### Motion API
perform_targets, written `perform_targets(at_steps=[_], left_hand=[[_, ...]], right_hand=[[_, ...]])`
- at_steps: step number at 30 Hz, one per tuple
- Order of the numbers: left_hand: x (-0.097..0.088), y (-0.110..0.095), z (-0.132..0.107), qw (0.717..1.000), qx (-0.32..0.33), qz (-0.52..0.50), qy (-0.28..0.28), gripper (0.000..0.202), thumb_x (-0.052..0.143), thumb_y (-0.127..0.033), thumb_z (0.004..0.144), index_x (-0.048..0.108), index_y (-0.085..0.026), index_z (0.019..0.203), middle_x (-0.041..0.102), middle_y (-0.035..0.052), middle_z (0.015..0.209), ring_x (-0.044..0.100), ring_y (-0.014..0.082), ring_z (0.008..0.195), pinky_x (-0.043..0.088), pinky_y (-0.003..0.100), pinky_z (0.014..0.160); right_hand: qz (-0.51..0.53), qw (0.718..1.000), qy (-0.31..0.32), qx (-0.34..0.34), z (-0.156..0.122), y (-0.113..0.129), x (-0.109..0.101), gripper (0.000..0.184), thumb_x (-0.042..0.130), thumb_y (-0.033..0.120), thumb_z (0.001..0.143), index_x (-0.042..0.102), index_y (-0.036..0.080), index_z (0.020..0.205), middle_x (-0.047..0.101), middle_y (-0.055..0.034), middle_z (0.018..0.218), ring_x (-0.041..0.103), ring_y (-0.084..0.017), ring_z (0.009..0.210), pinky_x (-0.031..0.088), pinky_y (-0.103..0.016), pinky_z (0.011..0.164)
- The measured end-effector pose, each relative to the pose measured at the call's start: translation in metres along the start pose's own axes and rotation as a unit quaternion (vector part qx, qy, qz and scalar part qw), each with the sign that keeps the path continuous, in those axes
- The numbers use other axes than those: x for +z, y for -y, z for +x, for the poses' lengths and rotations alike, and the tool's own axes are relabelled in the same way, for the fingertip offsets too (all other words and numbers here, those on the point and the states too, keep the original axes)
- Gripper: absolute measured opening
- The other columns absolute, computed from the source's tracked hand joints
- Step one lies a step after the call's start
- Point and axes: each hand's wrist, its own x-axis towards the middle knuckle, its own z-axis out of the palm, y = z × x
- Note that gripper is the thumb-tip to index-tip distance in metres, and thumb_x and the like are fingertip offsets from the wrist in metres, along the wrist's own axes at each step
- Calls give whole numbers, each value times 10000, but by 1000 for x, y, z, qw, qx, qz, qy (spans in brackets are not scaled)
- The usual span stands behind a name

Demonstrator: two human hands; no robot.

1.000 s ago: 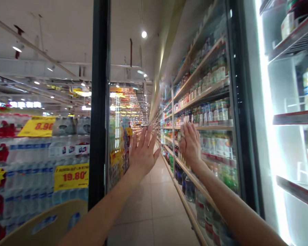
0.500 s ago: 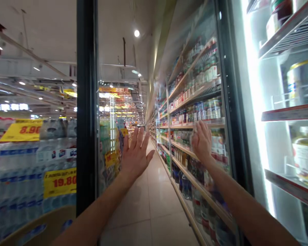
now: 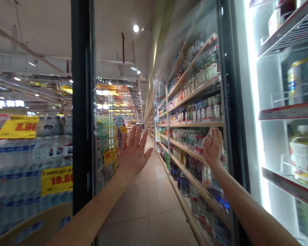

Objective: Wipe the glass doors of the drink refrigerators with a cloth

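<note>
Our left hand is open, fingers spread and pointing up, with the palm turned to the glass door. It looks laid flat on the pane, though we cannot tell for sure that it touches. Our right hand is curled shut on a cloth — a small white wad showing above the knuckles, held at the pane to the right of the left hand and at about the same height.

The door is clear glass in a black frame. One upright of the frame stands left of the left hand and the other just right of the right hand. The pane looks hazy above the right hand and clearer between the hands, where we see through to a tiled aisle and bottle shelves.

Further right of the right hand is the lit cooler, with a red-edged shelf and a jar below it. Left of the left hand, beyond the frame, are packs of water with a yellow price tag.
</note>
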Motion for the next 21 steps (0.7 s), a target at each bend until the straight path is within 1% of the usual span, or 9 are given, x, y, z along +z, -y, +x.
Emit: perform_targets(at_steps=[4,7,9,10,12,15,16,19,21], left_hand=[[1,0,0,1000,-1,4,-2,669,457,-397,882,162,-198,1449,256,129,1485,185,270,1387,80,504,1124],[1,0,0,1000,-1,-1,-5,677,464,-393,880,153,-199,1450,257,131,1483,187,270,1386,77,508,1125],[1,0,0,1000,-1,-7,-7,680,467,-384,879,145,-210,1451,258,125,1484,184,266,1387,81,509,1125],[1,0,0,1000,-1,-8,-9,679,466,-380,879,142,-212,1452,259,123,1484,181,265,1388,83,509,1124],[1,1,0,1000,1,-2,-13,671,456,-376,884,140,-209,1452,261,126,1483,180,264,1388,88,508,1123],[1,2,0,1000,7,15,-15,658,451,-380,886,167,-191,1448,269,134,1479,180,264,1389,94,499,1123],[2,2,0,1000,9,20,-16,654,455,-378,884,181,-185,1445,277,134,1477,179,262,1389,95,493,1123],[1,2,0,999,16,21,-27,648,470,-391,874,226,-171,1433,306,136,1465,175,258,1390,99,478,1126],[0,2,0,999,19,22,-33,625,465,-375,877,252,-162,1425,315,141,1459,186,261,1387,104,477,1125]], right_hand=[[30,990,84,-106,9,-10,-4,463,345,276,858,506,149,1273,499,-134,1337,378,-240,1311,339,-480,1067],[9,1000,26,-13,25,-12,-1,489,298,254,851,516,78,1252,521,-192,1290,421,-275,1269,358,-537,1028],[-3,999,-11,35,32,-2,5,505,274,240,852,497,56,1267,509,-208,1298,414,-284,1273,350,-561,1023],[1,1000,0,19,32,7,8,501,286,243,852,491,77,1278,500,-188,1317,402,-272,1285,345,-546,1036],[30,995,59,-79,28,27,12,477,335,254,849,495,154,1287,486,-120,1353,371,-231,1314,334,-483,1069],[71,962,135,-226,28,41,16,460,371,243,849,488,215,1293,478,-70,1371,332,-200,1341,305,-445,1094],[70,964,127,-221,33,39,17,462,364,240,851,486,201,1295,480,-84,1367,336,-210,1339,304,-459,1090],[35,998,23,-47,54,31,23,484,310,244,857,495,99,1280,490,-173,1335,385,-264,1298,325,-527,1054],[25,1000,-13,11,62,37,28,496,296,254,861,496,62,1273,490,-204,1322,396,-283,1285,328,-545,1044]])
